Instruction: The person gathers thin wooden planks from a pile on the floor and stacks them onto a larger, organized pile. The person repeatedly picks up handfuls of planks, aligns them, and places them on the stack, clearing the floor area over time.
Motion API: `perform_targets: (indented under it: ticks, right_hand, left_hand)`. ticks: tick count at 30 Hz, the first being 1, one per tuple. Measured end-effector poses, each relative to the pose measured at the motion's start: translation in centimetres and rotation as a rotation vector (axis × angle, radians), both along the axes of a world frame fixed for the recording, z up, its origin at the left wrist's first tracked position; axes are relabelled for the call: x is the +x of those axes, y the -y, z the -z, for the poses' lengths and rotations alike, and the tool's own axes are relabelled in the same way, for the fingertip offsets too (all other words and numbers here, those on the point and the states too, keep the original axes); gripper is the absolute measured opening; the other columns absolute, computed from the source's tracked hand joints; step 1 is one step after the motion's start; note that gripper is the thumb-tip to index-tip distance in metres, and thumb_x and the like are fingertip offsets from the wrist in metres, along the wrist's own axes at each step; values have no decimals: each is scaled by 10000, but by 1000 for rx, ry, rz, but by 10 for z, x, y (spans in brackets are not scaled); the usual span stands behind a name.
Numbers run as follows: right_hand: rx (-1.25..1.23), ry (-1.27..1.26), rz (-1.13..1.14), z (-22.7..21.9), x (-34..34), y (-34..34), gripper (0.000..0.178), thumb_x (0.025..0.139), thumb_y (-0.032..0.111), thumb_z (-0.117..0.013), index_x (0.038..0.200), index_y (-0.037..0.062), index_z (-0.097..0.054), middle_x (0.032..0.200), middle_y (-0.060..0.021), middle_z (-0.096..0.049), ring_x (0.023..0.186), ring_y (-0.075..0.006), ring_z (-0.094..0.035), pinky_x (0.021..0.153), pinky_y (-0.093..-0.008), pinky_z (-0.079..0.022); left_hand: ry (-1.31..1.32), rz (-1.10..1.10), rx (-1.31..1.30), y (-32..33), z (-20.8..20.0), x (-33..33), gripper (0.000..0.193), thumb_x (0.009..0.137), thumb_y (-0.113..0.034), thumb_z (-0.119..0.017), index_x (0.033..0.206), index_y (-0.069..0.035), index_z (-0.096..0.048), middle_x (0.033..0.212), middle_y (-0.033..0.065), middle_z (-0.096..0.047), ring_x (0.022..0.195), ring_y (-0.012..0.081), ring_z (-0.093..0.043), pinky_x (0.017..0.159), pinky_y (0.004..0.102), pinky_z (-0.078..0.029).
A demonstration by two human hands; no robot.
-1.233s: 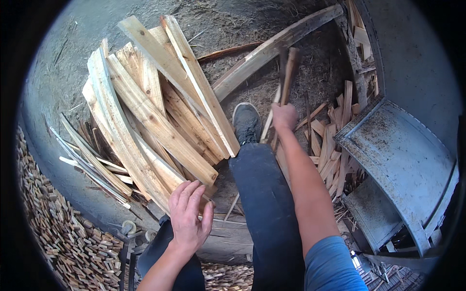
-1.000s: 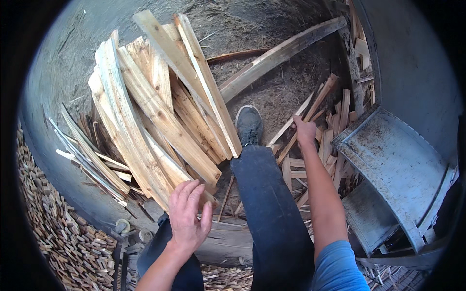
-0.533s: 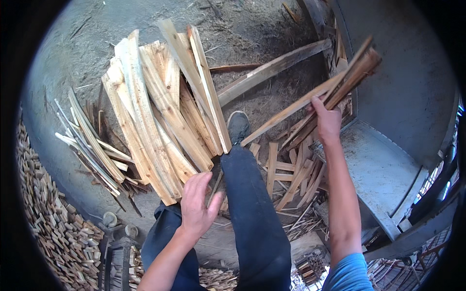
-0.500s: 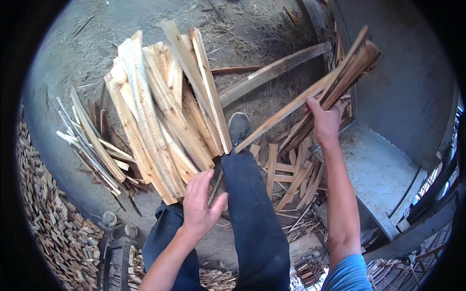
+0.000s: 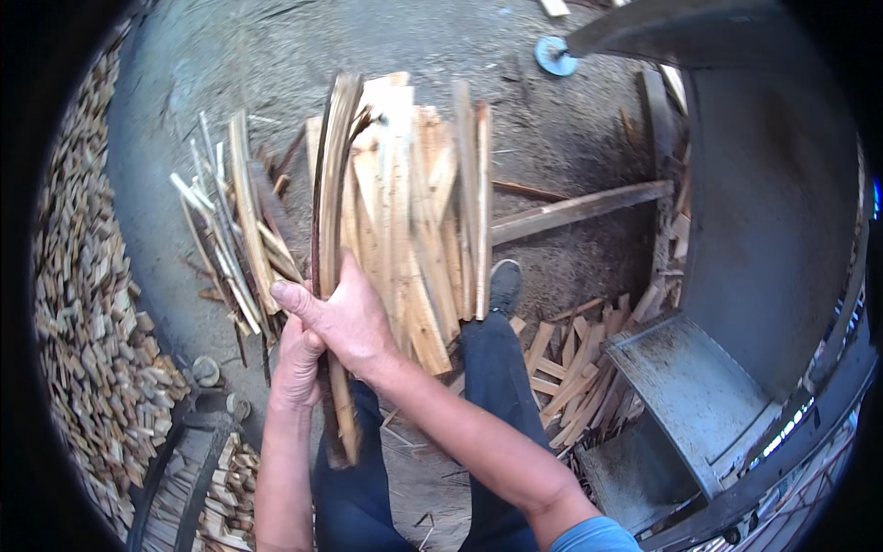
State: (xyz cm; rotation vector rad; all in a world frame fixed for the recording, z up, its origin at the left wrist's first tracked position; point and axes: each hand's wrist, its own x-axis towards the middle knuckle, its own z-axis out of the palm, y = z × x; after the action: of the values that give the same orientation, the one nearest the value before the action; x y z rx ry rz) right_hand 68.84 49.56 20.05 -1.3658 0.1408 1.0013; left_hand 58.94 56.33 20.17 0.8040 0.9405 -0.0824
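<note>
A few long, rough wooden strips (image 5: 335,184), some with dark bark edges, stand almost lengthwise in front of me. My right hand (image 5: 354,317) crosses over to the left and grips them around the middle. Just below it, my left hand (image 5: 296,368) closes on the same strips, its fingers partly hidden behind them and the right hand. Beyond the strips lies a stack of pale sawn boards (image 5: 400,202), partly covered by what I hold. Left of my hands is a looser heap of thin sticks and slats (image 5: 244,221).
A grey metal housing (image 5: 763,202) with a ledge (image 5: 690,386) stands on the right. Short offcuts (image 5: 570,368) lie beside my leg, and a long timber (image 5: 589,210) runs toward the housing. A big pile of wood pieces (image 5: 92,313) fills the left side. A blue disc (image 5: 555,57) is at the far side.
My right hand has carried the strips from the right side across to the left. My left hand, open and empty before, now grips them too. The view has shifted leftward.
</note>
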Motion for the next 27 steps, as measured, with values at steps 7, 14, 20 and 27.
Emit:
perform_targets:
  ticks: [7,14,20,27]
  right_hand:
    - [94,122,-517,36,-91,-49,936,945,579,-526,1471,-133,-222,1458,-376,-357,1390,-426,-371,1154,-435,-295]
    - [-92,98,-441,28,-5,23,663,947,445,-567,1419,-4,-448,1422,-235,-479,1314,-309,-479,1090,-407,-399]
    - [-790,-65,-43,189,96,187,772,972,638,-432,1396,-6,-471,1342,-201,-552,1207,-287,-564,992,-410,-480]
    - [-475,-321,186,324,144,202,1002,931,779,-216,1333,-97,-488,1246,-230,-621,1149,-285,-619,1002,-404,-492]
  left_hand:
    - [-160,-133,-71,-53,28,-100,651,865,-209,-756,1404,-25,-439,1208,58,-578,1051,133,-594,894,301,-514]
    - [-599,308,499,-129,47,-147,550,756,-88,-742,1245,-6,-504,890,33,-598,741,129,-588,656,286,-507]
    - [-692,662,1078,-143,122,-124,939,808,-324,-782,1517,5,-262,1482,277,-402,1372,362,-421,1163,460,-321]
    - [-640,452,692,-85,267,15,886,985,-638,-351,1440,122,-343,1493,320,-364,1401,394,-378,1152,483,-322]
